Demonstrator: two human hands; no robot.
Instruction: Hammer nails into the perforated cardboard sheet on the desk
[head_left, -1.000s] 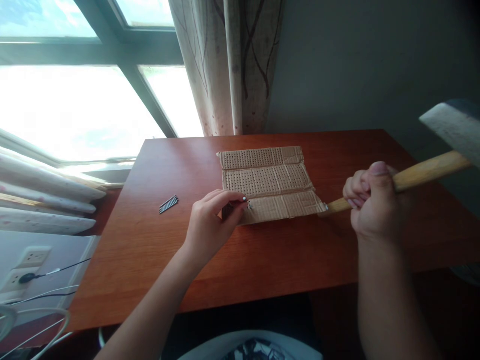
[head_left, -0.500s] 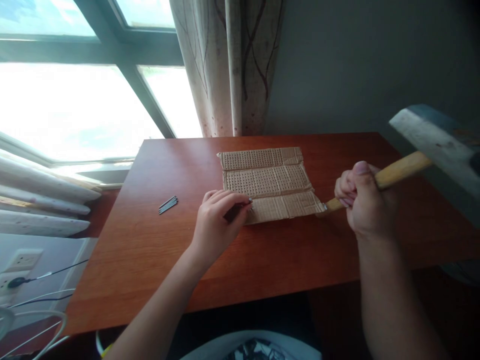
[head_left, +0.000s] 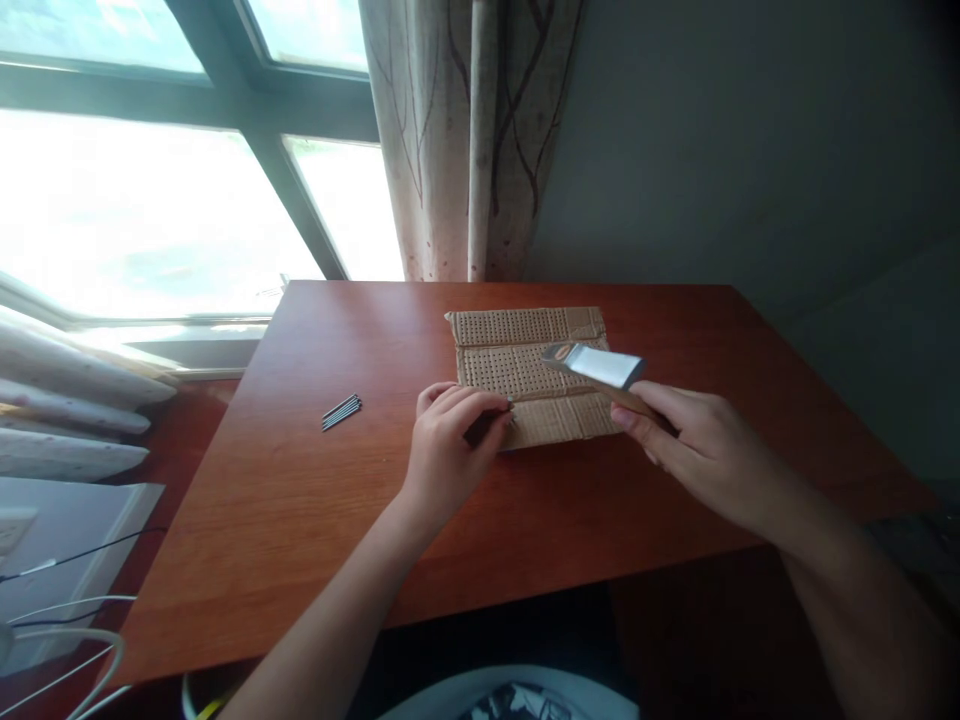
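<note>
A flat piece of cardboard (head_left: 525, 345) full of small holes lies on the red-brown table (head_left: 300, 500). My left hand (head_left: 448, 445) rests at the cardboard's near left corner, its fingertips pinched on a nail (head_left: 509, 404) held against the cardboard. My right hand (head_left: 694, 445) is wrapped round the wooden handle of a hammer (head_left: 596, 366). The hammer's grey metal head hangs just above the cardboard, a little right of the nail.
A small bundle of loose nails (head_left: 341, 411) lies on the table to the left. A patterned curtain (head_left: 472, 140) hangs behind the table beside a bright window (head_left: 150, 200). Cables and a wall socket show at the lower left.
My right hand has swung the hammer down from high at the right to just over the cardboard. My left hand stays pinched at the corner.
</note>
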